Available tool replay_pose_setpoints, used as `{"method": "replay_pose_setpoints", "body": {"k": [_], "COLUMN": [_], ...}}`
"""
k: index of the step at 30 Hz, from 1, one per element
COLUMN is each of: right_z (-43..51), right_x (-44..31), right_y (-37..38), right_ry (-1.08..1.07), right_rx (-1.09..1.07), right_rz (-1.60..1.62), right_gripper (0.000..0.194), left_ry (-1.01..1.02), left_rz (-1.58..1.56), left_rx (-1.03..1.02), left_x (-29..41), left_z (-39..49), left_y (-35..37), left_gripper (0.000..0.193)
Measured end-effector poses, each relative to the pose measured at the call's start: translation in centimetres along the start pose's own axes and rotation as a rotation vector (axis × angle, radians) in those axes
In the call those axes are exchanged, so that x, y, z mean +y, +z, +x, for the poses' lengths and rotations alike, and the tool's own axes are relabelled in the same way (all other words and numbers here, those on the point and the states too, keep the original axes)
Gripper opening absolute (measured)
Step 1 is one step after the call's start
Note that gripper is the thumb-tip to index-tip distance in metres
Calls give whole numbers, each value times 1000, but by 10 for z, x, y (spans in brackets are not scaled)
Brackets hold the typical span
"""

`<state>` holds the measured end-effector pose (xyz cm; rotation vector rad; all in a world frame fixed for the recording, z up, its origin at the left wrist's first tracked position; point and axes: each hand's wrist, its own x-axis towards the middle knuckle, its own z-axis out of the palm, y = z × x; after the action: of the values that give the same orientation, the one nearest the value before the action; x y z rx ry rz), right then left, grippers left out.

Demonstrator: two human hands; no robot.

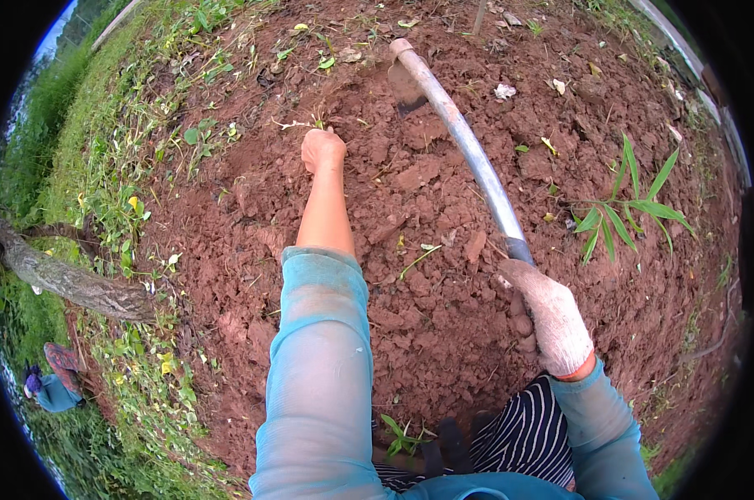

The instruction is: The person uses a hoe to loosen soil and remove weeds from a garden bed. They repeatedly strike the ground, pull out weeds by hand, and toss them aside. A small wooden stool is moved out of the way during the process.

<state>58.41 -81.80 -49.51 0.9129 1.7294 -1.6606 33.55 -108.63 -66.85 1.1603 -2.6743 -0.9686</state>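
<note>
My bare left hand point(323, 150) reaches far forward over the reddish, clumpy soil point(439, 312), its fingers closed on a small weed point(318, 121) with thin stems and roots. In my right hand point(549, 315), which wears a dirty white knitted glove, is the handle of a hoe point(474, 147). The pale handle, dark near the glove, runs forward and left from that hand. Its soil-coated metal blade point(405, 84) rests at the ground, right of my left hand. A short green stem point(420, 262) lies on the clods between my arms.
A leafy green plant point(627, 209) stands at the right, another point(403, 436) near my feet. On the left are a leaning tree trunk point(77, 284) and low vines point(127, 219). Another person point(58, 387) bends down at the far lower left. A thin stake point(480, 17) stands ahead.
</note>
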Motion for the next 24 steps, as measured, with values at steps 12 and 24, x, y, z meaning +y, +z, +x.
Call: {"method": "replay_pose_setpoints", "body": {"k": [12,24], "right_z": [17,32], "right_x": [-5,9], "right_y": [1,1], "right_ry": [54,56], "right_rx": [45,-156], "right_rz": [-42,109], "right_gripper": [41,38], "left_ry": [30,42], "left_rz": [-25,-1174], "left_rx": [-12,-567], "left_x": [-17,-69], "left_z": [35,12], "left_y": [28,-89], "left_gripper": [34,29]}}
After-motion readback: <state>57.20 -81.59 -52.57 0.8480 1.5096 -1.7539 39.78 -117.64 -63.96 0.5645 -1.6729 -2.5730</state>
